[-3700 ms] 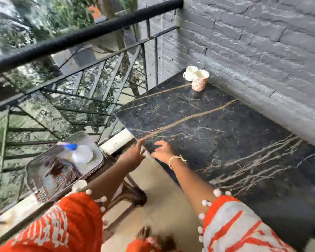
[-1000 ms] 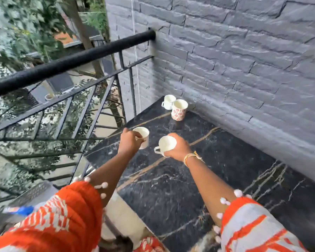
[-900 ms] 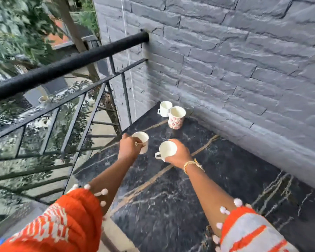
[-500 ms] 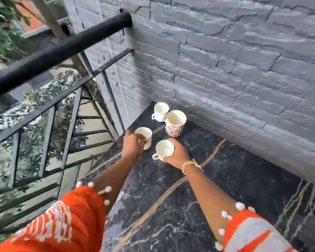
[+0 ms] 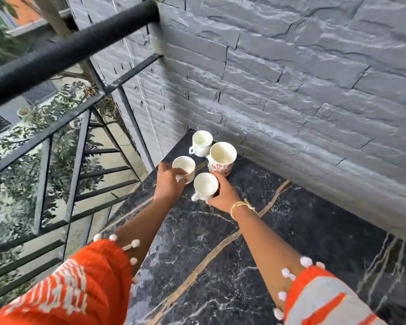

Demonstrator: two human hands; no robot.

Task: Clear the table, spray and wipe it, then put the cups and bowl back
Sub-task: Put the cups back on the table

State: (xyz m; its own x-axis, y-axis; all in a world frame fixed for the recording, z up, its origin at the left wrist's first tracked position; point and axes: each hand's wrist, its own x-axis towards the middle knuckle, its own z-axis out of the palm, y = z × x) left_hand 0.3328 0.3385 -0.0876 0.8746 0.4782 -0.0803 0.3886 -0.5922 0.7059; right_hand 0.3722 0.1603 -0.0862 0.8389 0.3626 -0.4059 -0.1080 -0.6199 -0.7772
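Note:
A black marble table [image 5: 256, 254] with gold veins runs along a grey brick wall. At its far corner stand a small white cup [image 5: 201, 143] and a taller cup with red flowers [image 5: 221, 158]. My left hand [image 5: 168, 184] grips a white cup [image 5: 184, 167] just in front of the small one. My right hand [image 5: 223, 195] holds another white cup [image 5: 205, 186] beside the flowered cup, its handle pointing toward me. Both held cups are low over the tabletop, close to the standing pair; whether they touch the table is unclear. No bowl is in view.
The grey brick wall [image 5: 302, 90] borders the table on the right. A black metal railing [image 5: 63, 55] with slanted bars runs along the left, meeting the wall at the table's far corner. Trees and ground lie beyond it.
Both hands have carried their white cups forward to the far corner, close to the two standing cups. The tray with the spray bottle has dropped out of view.

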